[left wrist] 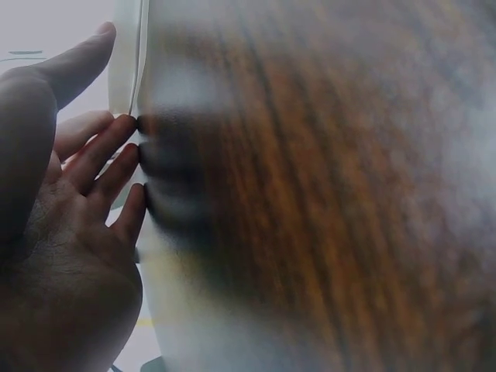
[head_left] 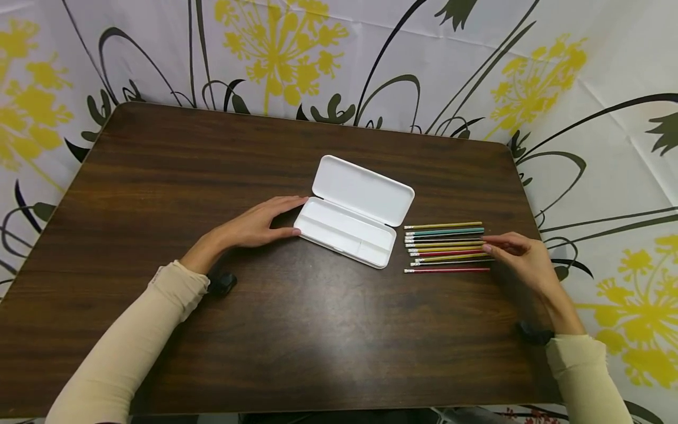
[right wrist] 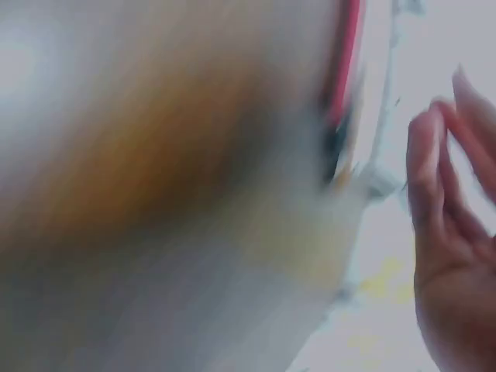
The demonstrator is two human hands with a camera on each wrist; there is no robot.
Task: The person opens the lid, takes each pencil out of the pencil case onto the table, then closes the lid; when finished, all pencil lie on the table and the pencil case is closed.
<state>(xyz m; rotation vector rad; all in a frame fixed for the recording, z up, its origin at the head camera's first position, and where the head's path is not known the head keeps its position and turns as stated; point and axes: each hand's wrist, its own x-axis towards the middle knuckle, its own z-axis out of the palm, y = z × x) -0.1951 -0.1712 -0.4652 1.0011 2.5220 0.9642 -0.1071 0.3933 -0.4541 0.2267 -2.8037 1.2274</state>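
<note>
An opened white pencil case (head_left: 345, 231) lies on the table with its lid (head_left: 363, 189) folded back. Its tray has a long compartment and smaller divided ones, with nothing in them. My left hand (head_left: 258, 224) rests at the case's left end, thumb at the front corner and fingers stretched toward the hinge side. In the left wrist view the left hand (left wrist: 85, 201) has its fingers extended beside the case. Right of the case lie several pencils (head_left: 445, 242) in a row, erasers to the left. My right hand (head_left: 521, 256) hovers at their right ends, thumb and forefinger slightly apart.
The brown wooden table (head_left: 159, 171) stands against a white cloth (head_left: 413, 35) with yellow and dark green plant prints, which also hangs along the right side. One red pencil (head_left: 447, 271) lies a little nearer the front than the others.
</note>
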